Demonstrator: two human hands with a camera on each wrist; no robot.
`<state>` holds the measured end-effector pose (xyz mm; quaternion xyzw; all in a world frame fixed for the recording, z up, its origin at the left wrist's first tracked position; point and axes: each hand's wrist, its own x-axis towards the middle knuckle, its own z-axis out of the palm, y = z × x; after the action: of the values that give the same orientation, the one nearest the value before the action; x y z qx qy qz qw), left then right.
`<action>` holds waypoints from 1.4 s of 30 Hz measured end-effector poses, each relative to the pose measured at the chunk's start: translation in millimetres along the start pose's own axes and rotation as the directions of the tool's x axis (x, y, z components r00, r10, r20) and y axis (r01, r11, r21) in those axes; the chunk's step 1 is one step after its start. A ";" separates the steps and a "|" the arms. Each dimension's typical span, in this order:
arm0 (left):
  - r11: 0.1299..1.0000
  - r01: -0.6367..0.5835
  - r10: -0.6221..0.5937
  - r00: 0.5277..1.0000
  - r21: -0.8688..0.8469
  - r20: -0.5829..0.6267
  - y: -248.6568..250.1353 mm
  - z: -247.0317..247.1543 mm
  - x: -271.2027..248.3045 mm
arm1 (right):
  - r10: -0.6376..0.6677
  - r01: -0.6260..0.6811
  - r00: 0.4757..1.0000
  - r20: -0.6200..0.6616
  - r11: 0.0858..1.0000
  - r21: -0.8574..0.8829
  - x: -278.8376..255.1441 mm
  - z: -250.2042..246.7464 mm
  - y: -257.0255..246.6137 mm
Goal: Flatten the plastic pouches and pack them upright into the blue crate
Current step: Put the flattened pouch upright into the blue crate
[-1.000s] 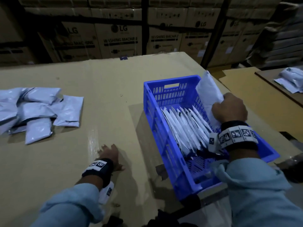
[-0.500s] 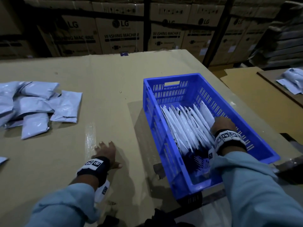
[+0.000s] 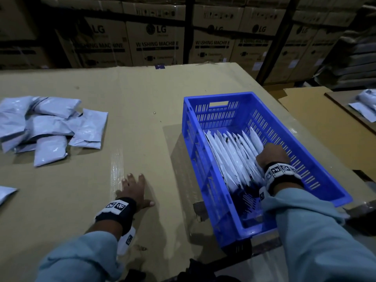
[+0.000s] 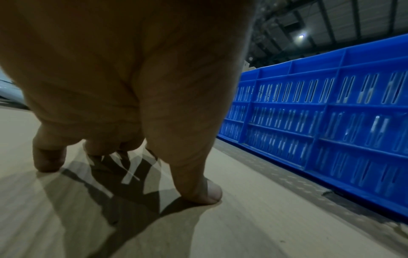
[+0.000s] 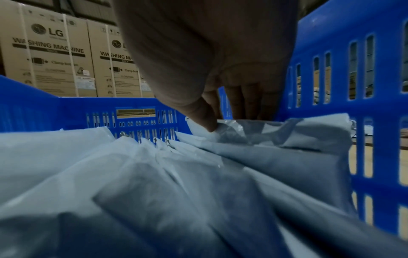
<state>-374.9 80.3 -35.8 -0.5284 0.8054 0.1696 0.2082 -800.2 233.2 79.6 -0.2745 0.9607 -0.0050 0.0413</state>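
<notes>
my right hand (image 3: 271, 154) is down inside the blue crate (image 3: 205, 98), at the right-hand end of the row of packed pouches (image 3: 227, 157). in the right wrist view the thumb (image 5: 204, 115) presses onto the top edge of the last pouch (image 5: 276, 139), w/ the fingers (image 5: 249, 103) pointing down behind it, so it reads as a light pinch on that top edge. this pouch sits between the rest of the row and the crate's right wall (image 5: 331, 108), leaning like its neighbours, not truly vertical.

my left hand (image 3: 134, 192) is spread flat on the cardboard tabletop (image 3: 132, 98), just beside the crate's left wall; the left wrist view shows fingertips (image 4: 49, 160) and thumb touching the board, holding nothing.

further out, the loose pouches (image 3: 50, 127) still to be packed lie in a heap at the far left of the tabletop, well apart from the crate, w/ one more (image 3: 6, 193) at the left edge. stacked washing machine boxes (image 3: 156, 43) stand behind.

to do this step well imo: push the top edge down evenly so the bottom seats on the crate floor, then nudge the pouch toward the row so it stands tight and doesn't slump. let go slowly. the film looks slippery and crinkled, so a fast release could tip it into the gap by the wall. left hand is free to go for the heap next.
</notes>
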 end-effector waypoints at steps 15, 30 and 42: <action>0.999 -0.048 0.048 0.998 -0.020 -0.037 -10.5 7.3 -0.4 | -0.064 0.065 0.994 0.086 0.998 -0.006 6.3 6.8 0.5; 0.979 -0.202 0.200 0.977 -0.035 -0.070 -88.5 3.6 -26.4 | -0.233 0.247 0.968 -0.090 0.947 0.204 -48.2 -58.3 -73.4; 0.969 -0.213 0.210 0.977 -0.124 -0.039 -202.1 -2.7 -56.2 | -0.463 0.516 0.841 -0.278 0.842 0.159 -177.6 -116.8 -197.8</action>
<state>-169.1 45.2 -15.3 -0.4539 0.8473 0.2351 0.1444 -555.4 157.4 216.0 -0.5031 0.8489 -0.1569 -0.0411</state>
